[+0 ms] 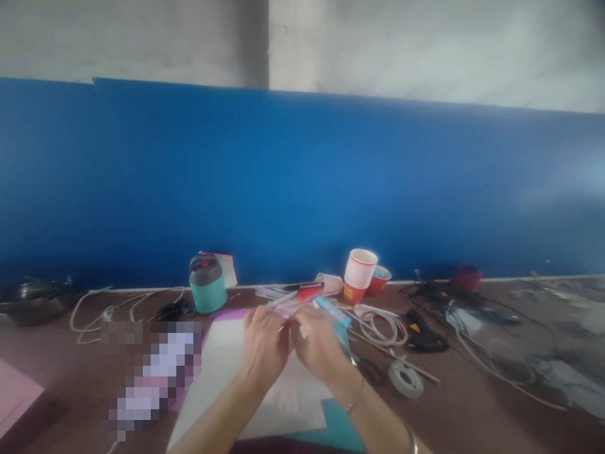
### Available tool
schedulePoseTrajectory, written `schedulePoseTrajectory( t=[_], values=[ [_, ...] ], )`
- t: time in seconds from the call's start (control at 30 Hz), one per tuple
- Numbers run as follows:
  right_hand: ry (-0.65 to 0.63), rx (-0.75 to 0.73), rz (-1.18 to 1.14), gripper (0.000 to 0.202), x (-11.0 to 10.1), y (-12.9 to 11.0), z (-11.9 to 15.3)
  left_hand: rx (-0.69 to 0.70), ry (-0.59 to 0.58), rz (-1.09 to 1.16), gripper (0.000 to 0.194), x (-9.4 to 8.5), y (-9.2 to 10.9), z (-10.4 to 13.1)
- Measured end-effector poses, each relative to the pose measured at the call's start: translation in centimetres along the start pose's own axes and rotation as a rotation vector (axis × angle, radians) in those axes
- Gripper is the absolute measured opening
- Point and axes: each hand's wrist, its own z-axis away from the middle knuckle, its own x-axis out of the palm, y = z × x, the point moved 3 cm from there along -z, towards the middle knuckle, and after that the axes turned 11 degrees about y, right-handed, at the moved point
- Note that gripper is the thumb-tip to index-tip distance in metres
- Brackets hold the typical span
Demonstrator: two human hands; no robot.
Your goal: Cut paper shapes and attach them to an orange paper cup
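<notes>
My left hand and my right hand meet above a white sheet, fingers bent and pinched together. Whatever lies between the fingertips is too small and hidden to name. Under the white sheet, a teal sheet shows at the lower right, and a purple sheet along the far and left edges. Just beyond my hands lie a light blue strip and a red item. A bracelet is on my right wrist.
A teal lidded container stands back left. Stacked paper cups stand back right, near a coiled white cable, a glue gun, a tape roll and a thin stick. Tangled cords spread far right. A blue panel rises behind.
</notes>
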Motion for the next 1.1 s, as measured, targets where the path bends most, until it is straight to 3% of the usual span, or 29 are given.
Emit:
schedulePoseTrajectory(
  t=[0.13,0.27,0.43,0.53,0.77,0.93,1.1],
  values=[
    [0.029,0.023,-0.034,0.021,0.1,0.1,0.1,-0.019,-0.022,-0.012,0.02,0.2,-0.2,0.1],
    [0.055,0.08,-0.087,0.018,0.1,0.4,-0.1,-0.125,-0.087,-0.033,0.014,0.5,-1.0,0.1],
    [-0.012,0.154,-0.111,0.02,-0.2,0.8,-0.4,-0.221,-0.099,-0.035,0.015,0.6,-1.7,0.0],
    [-0.061,0.158,-0.08,0.021,-0.2,0.8,-0.4,-0.186,-0.104,-0.048,0.016,0.5,-1.5,0.0],
    [0.008,0.121,-0.009,0.017,0.0,0.2,0.0,-0.053,-0.051,-0.033,0.024,0.0,-0.1,-0.1],
    [0.061,0.126,-0.057,0.017,-0.1,0.5,0.0,-0.07,-0.054,-0.02,0.016,0.1,-0.1,-0.2],
    [-0.016,0.116,-0.1,0.02,-0.1,0.9,-0.2,-0.103,-0.05,-0.036,0.014,0.0,-0.6,-0.3]
  ],
)
